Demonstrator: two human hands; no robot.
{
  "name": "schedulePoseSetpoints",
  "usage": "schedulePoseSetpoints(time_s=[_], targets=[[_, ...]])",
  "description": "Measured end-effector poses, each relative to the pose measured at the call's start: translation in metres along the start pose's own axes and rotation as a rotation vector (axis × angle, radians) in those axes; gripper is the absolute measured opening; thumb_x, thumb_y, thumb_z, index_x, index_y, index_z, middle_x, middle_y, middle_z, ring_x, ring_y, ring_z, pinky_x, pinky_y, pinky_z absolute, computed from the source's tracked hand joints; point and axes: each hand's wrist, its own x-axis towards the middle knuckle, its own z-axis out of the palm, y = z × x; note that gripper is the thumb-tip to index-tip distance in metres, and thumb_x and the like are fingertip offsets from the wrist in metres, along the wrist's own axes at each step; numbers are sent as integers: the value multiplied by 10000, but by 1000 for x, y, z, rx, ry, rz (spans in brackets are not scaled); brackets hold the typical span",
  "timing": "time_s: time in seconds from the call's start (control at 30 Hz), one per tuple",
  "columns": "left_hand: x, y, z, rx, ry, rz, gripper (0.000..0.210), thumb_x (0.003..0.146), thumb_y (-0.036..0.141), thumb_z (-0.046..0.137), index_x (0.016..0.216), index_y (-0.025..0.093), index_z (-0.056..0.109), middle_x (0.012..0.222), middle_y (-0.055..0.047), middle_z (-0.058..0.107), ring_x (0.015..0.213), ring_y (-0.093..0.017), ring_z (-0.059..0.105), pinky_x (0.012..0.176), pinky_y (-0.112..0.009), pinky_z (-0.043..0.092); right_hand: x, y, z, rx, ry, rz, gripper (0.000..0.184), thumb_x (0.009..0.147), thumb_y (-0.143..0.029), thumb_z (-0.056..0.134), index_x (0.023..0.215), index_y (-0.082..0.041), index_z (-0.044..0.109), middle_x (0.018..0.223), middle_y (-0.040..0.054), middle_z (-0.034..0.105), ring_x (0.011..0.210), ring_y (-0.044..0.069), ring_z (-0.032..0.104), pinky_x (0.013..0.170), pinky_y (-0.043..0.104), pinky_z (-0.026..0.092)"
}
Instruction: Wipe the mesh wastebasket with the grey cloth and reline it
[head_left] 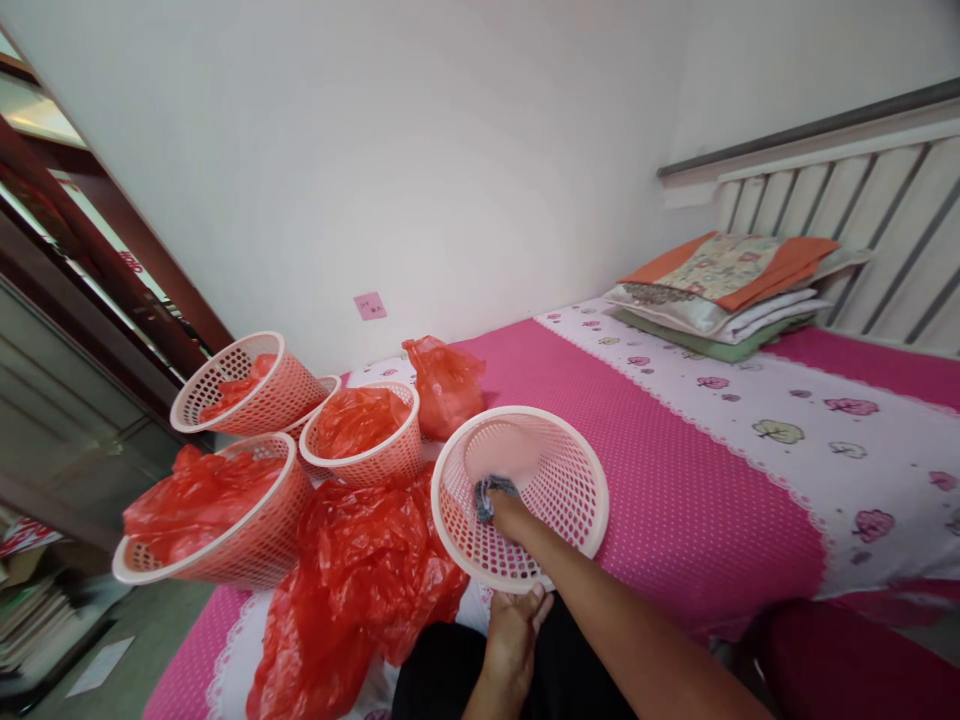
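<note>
A pale pink plastic basket (566,490) with a perforated wall is tilted toward me at the edge of the bed. My left hand (514,635) grips its near rim, fingers closed around it. Reaching inside, my right hand (508,512) is closed on a crumpled grey cloth (487,497) against the inner wall near the bottom. Part of the cloth and the fingertips are hidden. Just left of the basket lies a loose heap of red plastic bags (360,590).
Several more pink baskets stand to the left, including one basket (217,545) with red bags inside. A filled red bag (448,385) sits by the wall. Folded cushions and cloths (727,285) lie on the bedspread (645,450) at the right, beside a radiator (847,215).
</note>
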Motion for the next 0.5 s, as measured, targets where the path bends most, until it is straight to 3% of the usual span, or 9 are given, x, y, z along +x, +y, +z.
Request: schedulePoseSetpoints(time_s=[0.27,0.5], targets=[[0,2,1,-1,0,-13,731,620,177,962,1294,178,678,1340,-186,755,1358,-399,635,1192,-554,463,-17,-3,-4,-11,4,-60,78,902,-193,649,903,-180,727,890,34,759,822,199,677,754,301,475],[-4,6,8,-37,-35,38,761,648,157,960,1335,204,637,1329,-161,768,1329,-375,664,1197,-561,476,-36,-3,-2,-12,30,-62,323,804,-122,630,1098,-187,744,982,66,782,879,223,720,778,285,500]])
